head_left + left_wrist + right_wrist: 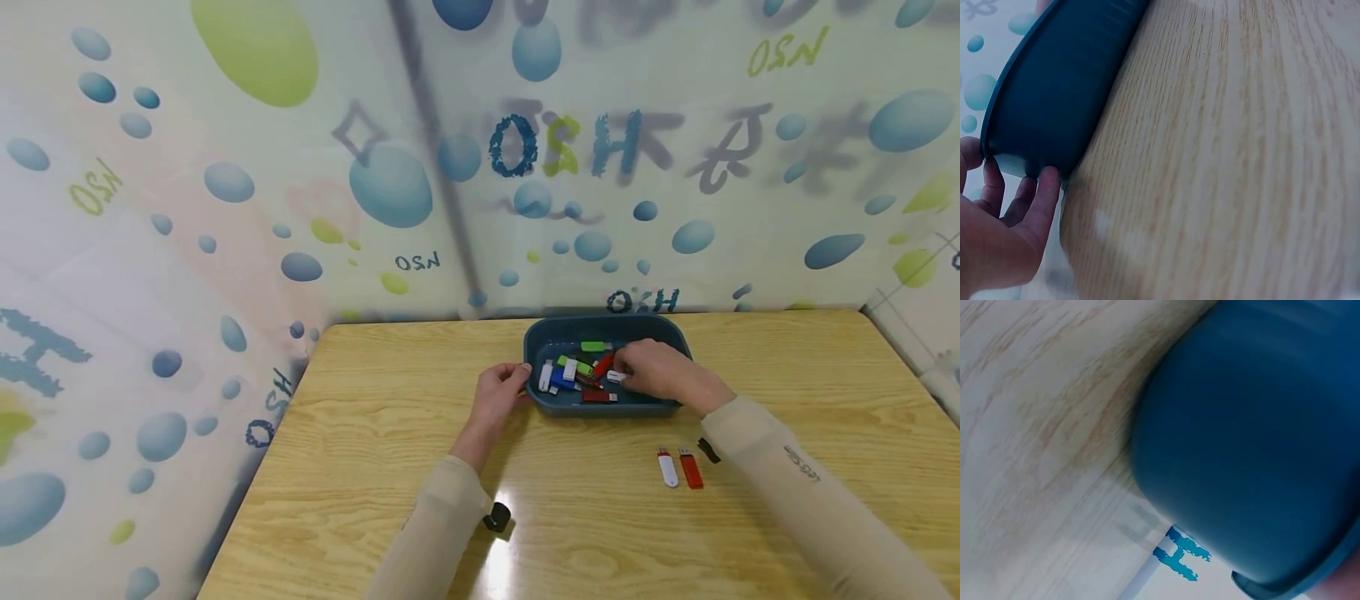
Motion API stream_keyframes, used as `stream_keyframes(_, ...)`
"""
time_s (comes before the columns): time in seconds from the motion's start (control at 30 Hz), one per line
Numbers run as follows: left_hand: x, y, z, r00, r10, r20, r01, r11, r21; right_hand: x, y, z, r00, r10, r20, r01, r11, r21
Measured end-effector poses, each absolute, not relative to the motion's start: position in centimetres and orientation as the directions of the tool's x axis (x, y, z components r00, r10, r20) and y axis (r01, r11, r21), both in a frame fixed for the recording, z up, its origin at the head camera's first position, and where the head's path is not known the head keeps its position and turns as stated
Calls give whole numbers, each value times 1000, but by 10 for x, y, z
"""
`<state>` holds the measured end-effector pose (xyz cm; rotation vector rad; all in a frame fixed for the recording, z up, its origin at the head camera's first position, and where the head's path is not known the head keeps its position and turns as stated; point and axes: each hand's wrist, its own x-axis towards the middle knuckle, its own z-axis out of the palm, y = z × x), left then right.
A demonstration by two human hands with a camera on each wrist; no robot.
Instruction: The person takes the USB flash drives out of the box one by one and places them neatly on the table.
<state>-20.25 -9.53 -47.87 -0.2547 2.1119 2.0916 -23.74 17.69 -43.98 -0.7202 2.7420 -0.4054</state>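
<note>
With our left hand (501, 387) we hold one end of the dark blue plastic tub (1060, 87), likely so it won't slide, and our right hand (652, 369) is inside, fingers at a small white USB stick (615, 377), though we can't tell if they pinch it. On the wooden surface (390, 417), a white-and-red stick (668, 468) and a red stick (692, 470) lie side by side, maybe kept apart from the tub's mixed pile.
</note>
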Motion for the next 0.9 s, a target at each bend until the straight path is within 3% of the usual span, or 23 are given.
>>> stream_keyframes(0.3, -201, -95, -476, -972, -4, -233, -233, -5, 972, -232, 178, -432, -862, -480, -161, -406, 846, -345)
stream_keyframes(0.9, -182, -94, -435, -968, 41, -249, -249, 13, 969, -201, 190, -421, -899, -429, 88, -430, 825, -366)
